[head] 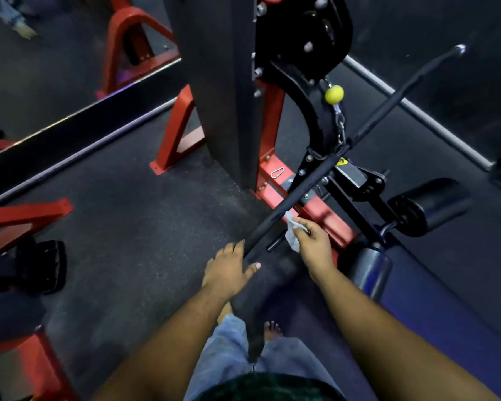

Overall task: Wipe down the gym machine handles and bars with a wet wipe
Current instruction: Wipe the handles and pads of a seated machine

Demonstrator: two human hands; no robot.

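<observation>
Mid-wipe on a cable-machine bar (310, 185): long, black, matte-looking, running diagonally from the near lower left up to a chrome-tipped far end at upper right, hung at its middle by a chain and clip below a yellow ball stop (334, 94). Left hand (232, 266) at the bar's near end, fingers curled over the top and thumb reaching under, apparently steadying it. Right hand (313, 241) pinching a small, crumpled pale wet wipe (291, 231) between thumb and fingertips, its upper corner touching the bar just beyond the left hand, the rest hanging limp below. Judged as the wiping of the near grip section, with most of the bar's length not yet reached. Next move likely calling for the wipe folded around the round shaft and drawn along it, the left hand holding the free-swinging bar against the pull. Behind: red steel frame (275, 180), speckled rubber floor, a padded black roller (434, 206).
</observation>
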